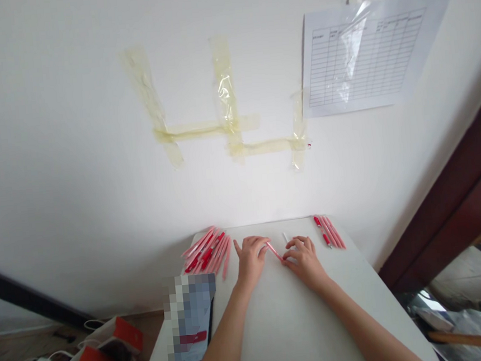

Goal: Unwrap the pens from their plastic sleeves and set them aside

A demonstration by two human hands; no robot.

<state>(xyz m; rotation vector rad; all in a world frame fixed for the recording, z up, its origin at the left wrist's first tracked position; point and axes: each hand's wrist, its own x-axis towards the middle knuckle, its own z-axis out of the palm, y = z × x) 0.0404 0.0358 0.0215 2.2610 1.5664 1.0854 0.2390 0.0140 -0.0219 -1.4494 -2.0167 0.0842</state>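
Note:
My left hand [251, 258] and my right hand [304, 259] meet over the far middle of a white table [286, 322]. Both pinch a thin pink pen [274, 251] that slants between them, the left at its upper end, the right at its lower end. A small white piece [285, 237] lies just beyond the hands. A heap of several pink and red pens [208, 252] lies to the left of my left hand. A smaller row of pink pens [329, 231] lies to the right of my right hand.
A phone [192, 325] lies at the table's left edge. The table stands against a white wall with old tape strips [226, 114] and a printed form [364, 57]. A dark door frame [457, 201] is on the right; boxes and cables [83, 357] lie on the floor at left.

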